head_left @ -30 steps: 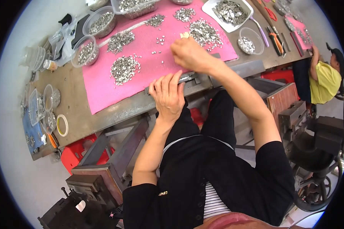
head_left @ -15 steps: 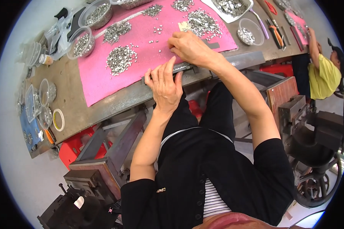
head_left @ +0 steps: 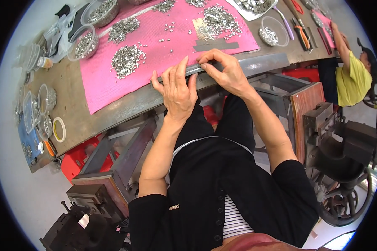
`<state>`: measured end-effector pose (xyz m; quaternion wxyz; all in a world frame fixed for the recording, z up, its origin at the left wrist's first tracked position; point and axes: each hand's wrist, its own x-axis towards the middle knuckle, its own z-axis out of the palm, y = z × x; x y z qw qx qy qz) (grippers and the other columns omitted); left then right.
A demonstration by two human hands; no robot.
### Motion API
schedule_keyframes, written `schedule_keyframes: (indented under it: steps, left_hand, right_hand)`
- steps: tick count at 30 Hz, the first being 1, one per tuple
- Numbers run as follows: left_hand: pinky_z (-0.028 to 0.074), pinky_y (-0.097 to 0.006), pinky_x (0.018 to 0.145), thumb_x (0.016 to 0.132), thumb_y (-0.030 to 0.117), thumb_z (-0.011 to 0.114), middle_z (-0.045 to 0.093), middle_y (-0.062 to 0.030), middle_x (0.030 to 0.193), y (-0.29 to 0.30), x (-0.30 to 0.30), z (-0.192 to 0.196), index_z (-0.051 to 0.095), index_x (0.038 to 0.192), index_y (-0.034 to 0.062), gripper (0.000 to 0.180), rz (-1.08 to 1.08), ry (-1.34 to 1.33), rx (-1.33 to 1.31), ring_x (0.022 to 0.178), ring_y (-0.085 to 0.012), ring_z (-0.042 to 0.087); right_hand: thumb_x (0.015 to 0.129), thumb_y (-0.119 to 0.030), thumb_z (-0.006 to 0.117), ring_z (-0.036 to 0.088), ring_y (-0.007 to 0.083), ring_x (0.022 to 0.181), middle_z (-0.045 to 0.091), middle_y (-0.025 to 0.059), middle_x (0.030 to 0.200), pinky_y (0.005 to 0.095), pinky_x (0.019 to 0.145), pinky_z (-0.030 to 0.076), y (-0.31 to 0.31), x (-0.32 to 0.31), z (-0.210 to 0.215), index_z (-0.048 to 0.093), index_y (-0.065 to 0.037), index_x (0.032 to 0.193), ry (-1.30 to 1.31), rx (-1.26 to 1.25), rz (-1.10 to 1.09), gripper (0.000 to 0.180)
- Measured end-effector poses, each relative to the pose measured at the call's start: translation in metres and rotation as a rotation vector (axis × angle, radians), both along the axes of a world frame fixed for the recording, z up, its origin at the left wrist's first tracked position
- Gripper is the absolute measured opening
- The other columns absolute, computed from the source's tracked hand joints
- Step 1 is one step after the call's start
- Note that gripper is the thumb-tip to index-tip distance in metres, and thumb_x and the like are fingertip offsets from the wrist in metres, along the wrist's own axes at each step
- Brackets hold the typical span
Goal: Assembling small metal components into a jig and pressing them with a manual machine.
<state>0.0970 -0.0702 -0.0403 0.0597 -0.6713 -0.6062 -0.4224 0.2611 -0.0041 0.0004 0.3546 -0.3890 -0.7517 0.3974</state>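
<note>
hands work palm down at a long, narrow, dark metal bar (head_left: 194, 70), which lies along the near edge of the table (head_left: 125, 125) and carries a row of small silvery bits. the left hand (head_left: 179, 93) is partly open, its fingers stretched and spread across the bar's left part; whether it grips the bar i cannot tell. the right hand (head_left: 228, 75) has its fingers bent, thumb and forefinger close together at the bar's right part; i cannot tell if a piece is pinched between them.

just beyond, two flat grey strips (head_left: 216, 46) lie on a pink textured mat (head_left: 155, 54). past them is a loose pile of small silvery metal pieces (head_left: 225, 23), with another rounded silvery heap (head_left: 127, 61) to the left. farther right stand a clear round plastic tub (head_left: 284, 37) and orange-and-black-handled pliers (head_left: 299, 35); well beyond sits a person in a yellow shirt (head_left: 353, 85).
</note>
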Motion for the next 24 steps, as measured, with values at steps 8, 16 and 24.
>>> schedule_keyframes:
  steps: [8,16,24]
  left_hand:
    - [0.022,-0.058,0.112,0.084,0.018,0.077,0.062,-0.004,0.109,0.002,0.0,0.001,0.053,0.14,0.0094,0.061,-0.018,-0.008,0.02,0.107,-0.0225,0.057]
    - [0.024,-0.058,0.111,0.084,0.016,0.076,0.062,-0.0066,0.11,0.0,-0.001,0.008,0.053,0.139,0.0084,0.06,-0.022,-0.011,-0.006,0.108,-0.0245,0.057]
    - [0.02,-0.06,0.115,0.087,0.017,0.074,0.066,-0.0048,0.112,0.0,-0.016,0.036,0.062,0.128,0.0111,0.044,-0.18,-0.093,-0.177,0.106,-0.0235,0.06]
  right_hand:
    - [0.088,-0.001,0.068,0.067,0.0186,0.096,0.071,0.0099,0.102,0.032,0.088,0.052,-0.001,-0.002,-0.003,0.066,0.002,0.098,0.06,0.067,-0.037,0.01]
    - [0.083,0.003,0.07,0.067,0.0295,0.088,0.069,0.0117,0.096,0.0372,0.079,0.052,-0.002,-0.003,0.001,0.065,0.0,0.096,-0.125,0.369,-0.044,0.014]
    - [0.081,-0.002,0.071,0.063,0.028,0.086,0.067,0.0076,0.096,0.0379,0.079,0.047,0.0,0.007,0.006,0.065,-0.004,0.096,-0.188,0.562,0.05,0.017]
